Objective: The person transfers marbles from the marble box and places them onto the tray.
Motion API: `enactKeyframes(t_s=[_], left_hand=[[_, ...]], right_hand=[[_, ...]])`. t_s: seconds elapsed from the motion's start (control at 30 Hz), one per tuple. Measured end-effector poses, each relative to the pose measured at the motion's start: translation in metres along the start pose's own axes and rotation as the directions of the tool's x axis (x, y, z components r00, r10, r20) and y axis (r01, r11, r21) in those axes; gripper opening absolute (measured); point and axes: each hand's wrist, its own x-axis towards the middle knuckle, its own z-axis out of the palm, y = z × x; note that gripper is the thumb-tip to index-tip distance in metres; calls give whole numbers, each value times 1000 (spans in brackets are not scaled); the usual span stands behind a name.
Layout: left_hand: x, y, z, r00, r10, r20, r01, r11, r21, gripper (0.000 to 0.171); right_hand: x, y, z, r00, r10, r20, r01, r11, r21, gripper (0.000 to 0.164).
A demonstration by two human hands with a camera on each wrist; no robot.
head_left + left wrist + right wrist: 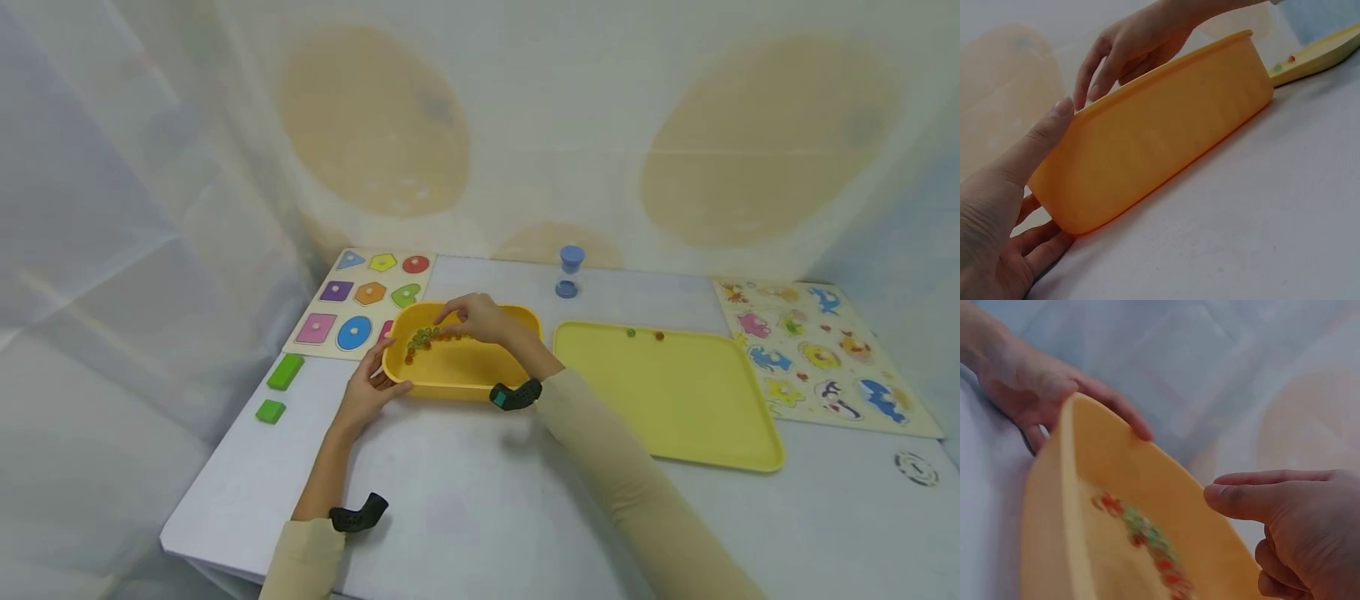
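Note:
My left hand (pixel 367 390) grips the left end of a yellow-orange plastic bin (pixel 450 391). Its thumb lies on the near wall and its fingers reach round the end, as the left wrist view shows. Inside the bin, small shiny green and red-orange beads (pixel 1141 531) lie in a bent row. Over the bin's far side hovers my right hand (pixel 480 318), thumb (pixel 1235 499) and index finger extended, the other fingers curled. No bead shows between its fingertips. In the left wrist view the right hand (pixel 1141 47) appears behind the bin's rim.
Right of the bin lies a yellow tray (pixel 652 400) with one green and one red-brown bead near its far edge. A blue sand timer (pixel 568 271) stands behind. Puzzle boards flank both sides: shapes (pixel 322 327), animals (pixel 825 358). Green blocks (pixel 285 372) lie left.

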Motion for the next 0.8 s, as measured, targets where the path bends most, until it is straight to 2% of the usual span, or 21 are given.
enactKeyframes(t_s=[0.1, 0.27, 0.43, 0.5, 0.63, 0.8], left_hand=[[-1, -2, 1, 999, 46, -17, -45, 999, 21, 74], [-1, -2, 1, 994, 104, -43, -101, 992, 70, 71], [-4, 6, 0, 995, 88, -48, -85, 994, 67, 69], [-6, 13, 0, 995, 88, -45, -86, 994, 62, 69], [-11, 24, 1, 993, 108, -37, -105, 991, 79, 68], [-12, 28, 3, 993, 110, -43, -106, 990, 89, 67]], right_hand=[[17, -8, 19, 997, 1, 81, -2, 1000, 13, 20], [33, -10, 46, 984, -22, 177, 34, 997, -62, 15], [38, -9, 67, 968, -26, 249, 35, 999, -31, 13], [39, -9, 73, 962, -33, 270, 39, 999, -17, 11], [41, -12, 79, 958, -53, 281, 71, 996, -54, 10], [39, -12, 78, 959, -34, 280, 51, 997, -54, 9]])
